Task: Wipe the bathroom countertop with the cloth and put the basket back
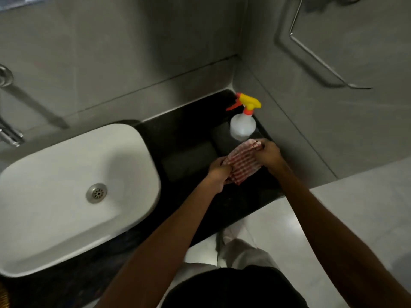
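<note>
A red-and-white checked cloth point(243, 162) is stretched between both hands just above the black countertop point(189, 138), to the right of the basin. My left hand point(219, 171) grips its near-left edge. The cloth's far-right corner is pinched in my right hand point(269, 153). Only a woven sliver point(3, 294) shows at the bottom-left edge; I cannot tell whether it is the basket.
A translucent spray bottle point(242, 124) with a yellow and orange trigger stands in the counter's back-right corner, close behind the cloth. A white basin point(66, 196) fills the left side, with a chrome tap point(9, 132) on the wall. A towel rail point(322, 61) hangs on the right wall.
</note>
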The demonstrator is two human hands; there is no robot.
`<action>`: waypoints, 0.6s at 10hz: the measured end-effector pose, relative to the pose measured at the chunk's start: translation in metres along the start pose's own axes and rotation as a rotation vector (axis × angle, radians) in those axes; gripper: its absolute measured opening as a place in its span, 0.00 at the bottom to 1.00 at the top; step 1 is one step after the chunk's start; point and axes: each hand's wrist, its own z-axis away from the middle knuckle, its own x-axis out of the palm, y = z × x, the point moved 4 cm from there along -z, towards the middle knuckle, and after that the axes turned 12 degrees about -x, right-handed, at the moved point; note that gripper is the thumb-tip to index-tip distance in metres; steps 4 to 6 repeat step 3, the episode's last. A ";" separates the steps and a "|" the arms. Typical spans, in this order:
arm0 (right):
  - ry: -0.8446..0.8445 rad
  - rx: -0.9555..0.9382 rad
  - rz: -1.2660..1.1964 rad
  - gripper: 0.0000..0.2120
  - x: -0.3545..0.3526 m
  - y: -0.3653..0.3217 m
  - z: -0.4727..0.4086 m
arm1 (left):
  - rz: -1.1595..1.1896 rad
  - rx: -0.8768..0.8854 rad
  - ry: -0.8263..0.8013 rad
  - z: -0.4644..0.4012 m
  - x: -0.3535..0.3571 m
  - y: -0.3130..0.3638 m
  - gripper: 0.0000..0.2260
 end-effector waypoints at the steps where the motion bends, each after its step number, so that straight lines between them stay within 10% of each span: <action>1: -0.028 0.041 0.025 0.18 -0.013 0.020 -0.031 | -0.078 0.028 0.005 -0.020 0.021 0.018 0.14; 3: 0.052 -0.159 0.359 0.29 -0.010 0.013 -0.021 | -0.164 0.294 0.347 0.005 -0.020 0.016 0.18; 6: 0.052 -0.159 0.359 0.29 -0.010 0.013 -0.021 | -0.164 0.294 0.347 0.005 -0.020 0.016 0.18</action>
